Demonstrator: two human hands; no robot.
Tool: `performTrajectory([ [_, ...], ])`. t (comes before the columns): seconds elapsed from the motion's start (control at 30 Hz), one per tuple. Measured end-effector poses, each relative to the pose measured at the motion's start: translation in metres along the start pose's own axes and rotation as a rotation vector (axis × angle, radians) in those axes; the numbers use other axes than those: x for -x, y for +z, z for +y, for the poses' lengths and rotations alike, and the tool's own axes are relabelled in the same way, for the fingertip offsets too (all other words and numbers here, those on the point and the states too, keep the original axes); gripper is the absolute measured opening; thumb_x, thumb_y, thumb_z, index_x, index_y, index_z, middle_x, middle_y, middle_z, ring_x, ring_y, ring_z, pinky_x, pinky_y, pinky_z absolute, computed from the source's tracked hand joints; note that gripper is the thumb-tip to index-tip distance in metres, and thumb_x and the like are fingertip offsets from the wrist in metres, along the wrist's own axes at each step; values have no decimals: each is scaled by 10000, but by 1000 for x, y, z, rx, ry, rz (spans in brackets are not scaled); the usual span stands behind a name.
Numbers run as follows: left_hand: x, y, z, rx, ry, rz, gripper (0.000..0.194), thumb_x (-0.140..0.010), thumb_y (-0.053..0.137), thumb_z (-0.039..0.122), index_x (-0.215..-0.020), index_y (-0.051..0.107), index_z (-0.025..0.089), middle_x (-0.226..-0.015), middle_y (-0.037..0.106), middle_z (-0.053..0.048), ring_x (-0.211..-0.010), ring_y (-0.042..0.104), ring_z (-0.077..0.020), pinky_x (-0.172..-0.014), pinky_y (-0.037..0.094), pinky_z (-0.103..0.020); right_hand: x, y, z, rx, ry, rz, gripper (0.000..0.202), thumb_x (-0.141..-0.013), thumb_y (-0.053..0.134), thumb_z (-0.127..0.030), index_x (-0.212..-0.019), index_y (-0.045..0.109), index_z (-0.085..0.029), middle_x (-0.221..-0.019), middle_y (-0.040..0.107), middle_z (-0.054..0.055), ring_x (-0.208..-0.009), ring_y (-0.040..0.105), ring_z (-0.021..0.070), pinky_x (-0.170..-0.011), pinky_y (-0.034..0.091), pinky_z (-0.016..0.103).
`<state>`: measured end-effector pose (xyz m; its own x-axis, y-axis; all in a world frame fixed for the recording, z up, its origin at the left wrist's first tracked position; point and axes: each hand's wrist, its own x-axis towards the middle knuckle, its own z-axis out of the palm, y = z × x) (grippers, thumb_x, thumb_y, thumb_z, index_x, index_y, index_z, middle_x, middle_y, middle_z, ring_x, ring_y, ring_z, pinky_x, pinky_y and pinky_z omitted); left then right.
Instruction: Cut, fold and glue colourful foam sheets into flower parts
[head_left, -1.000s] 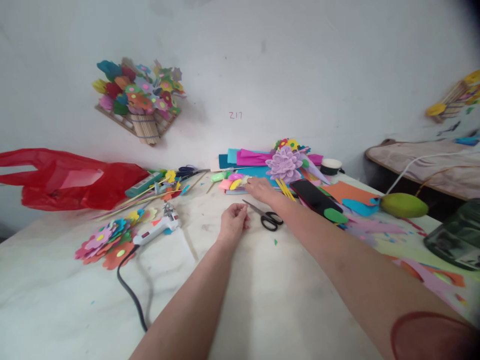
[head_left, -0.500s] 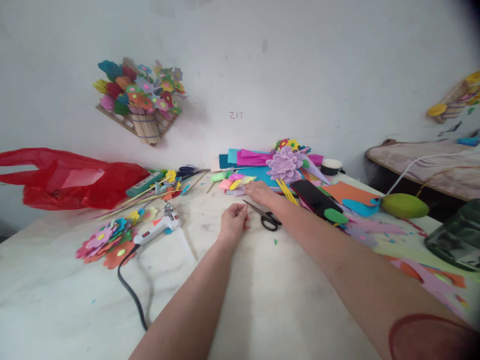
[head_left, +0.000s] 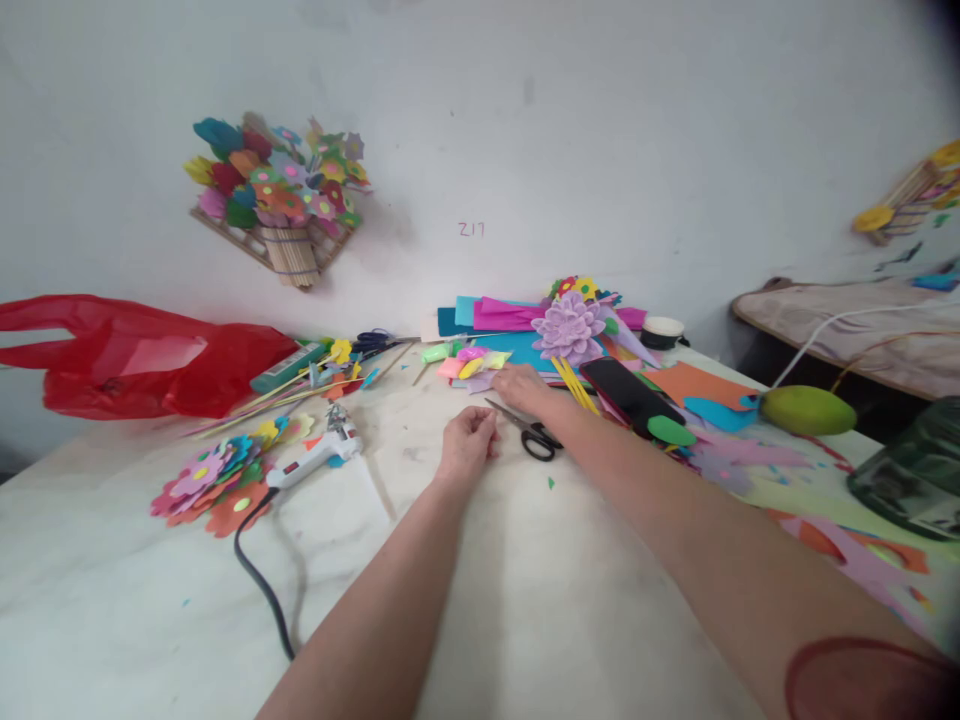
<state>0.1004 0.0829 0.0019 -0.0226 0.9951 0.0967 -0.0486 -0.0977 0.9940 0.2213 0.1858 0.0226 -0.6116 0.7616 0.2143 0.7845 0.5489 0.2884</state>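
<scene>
My right hand [head_left: 525,388] reaches out palm down, fingers bent, at the near right edge of the small packets [head_left: 472,368]; its fingertips are hidden, so I cannot tell how wide they are spread or whether they have hold of anything. My left hand [head_left: 469,440] rests nearer me on the table [head_left: 570,580], loosely curled, thumb against forefinger, with nothing visible in it. The packets lie just beyond and to the left of my right hand. I judge them light and soft, likely to give under pressure, with wrapping that may be slippery; the sensible hold is a gentle pinch across the middle of one, as a hard squeeze could misshape it. Count: four coloured packets, one each of green, magenta, salmon and yellow, plus one pale yellow wrapper [head_left: 498,360] beside my right fingers. Just right of my left hand, one pair of black scissors [head_left: 526,428]; well to its left, one glue gun [head_left: 311,462]. Beyond my right hand, one large lilac flower [head_left: 570,328]; to its right, one phone [head_left: 628,395]. Yellow sticks [head_left: 574,384] sit just right of that hand, overlapping, exact number unclear.
</scene>
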Motion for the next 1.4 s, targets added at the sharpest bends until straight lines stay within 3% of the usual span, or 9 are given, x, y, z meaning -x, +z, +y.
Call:
performTrajectory([
  [0.27,-1,-2,-2,-22,19,-3,219,-693,577,362,-728,529,151,-488,480,48,-363,387,-51,-382,381,-188,3,-3,-8,11,41,35,334,-824,334,-105,-1014,610,-99,-1076,579,175,-1037,478,250,-739,438,336],
  [0.47,-1,-1,-2,-15,15,-5,211,-695,577,358,-723,526,154,-482,474,52,-362,386,-52,-390,386,-194,-2,-1,-3,-54,147,31,337,-823,328,-99,-963,634,-111,-982,625,152,-992,513,249,-742,436,340],
  [0.67,-1,-1,-2,-20,34,-14,205,-700,572,355,-715,523,156,-483,481,52,-361,386,-53,-384,375,-193,0,-6,1,-92,218,-13,395,-883,284,-320,-1024,614,-155,-1042,605,136,-980,536,249,-753,432,342],
  [0.8,-1,-2,-3,-30,33,-14,200,-701,569,347,-728,529,153,-489,484,51,-364,389,-53,-387,377,-192,1,-7,1,-108,240,42,373,-879,273,-225,-1082,582,-183,-1114,573,116,-973,544,215,-765,421,305],
  [0.97,-2,-2,-4,-32,28,-16,204,-696,575,356,-719,528,159,-484,482,55,-355,389,-53,-381,367,-191,-4,-9,2,-161,302,15,446,-888,239,-357,-1017,627,-177,-1020,621,122,-955,558,236,-767,417,318],
  [1.13,-1,-1,-3,-20,17,-15,206,-693,582,357,-718,526,160,-482,479,55,-358,384,-52,-385,372,-192,-7,-14,8,-235,394,-18,390,-858,288,-280,-1055,618,-218,-1026,636,83,-922,576,207,-734,418,282],
  [1.27,-1,-1,-2,-19,14,-11,202,-694,583,352,-718,526,160,-481,479,54,-358,377,-51,-384,375,-193,-3,-13,10,-242,390,16,368,-828,346,-295,-1096,595,-254,-1025,638,66,-920,571,208,-725,412,276],
  [1.4,-1,-1,-2,-16,10,-6,189,-697,580,335,-727,527,157,-477,476,55,-353,378,-50,-377,364,-189,-1,-12,7,-249,316,6,364,-801,398,-404,-1027,630,-238,-997,643,71,-907,566,221,-727,411,286],
])
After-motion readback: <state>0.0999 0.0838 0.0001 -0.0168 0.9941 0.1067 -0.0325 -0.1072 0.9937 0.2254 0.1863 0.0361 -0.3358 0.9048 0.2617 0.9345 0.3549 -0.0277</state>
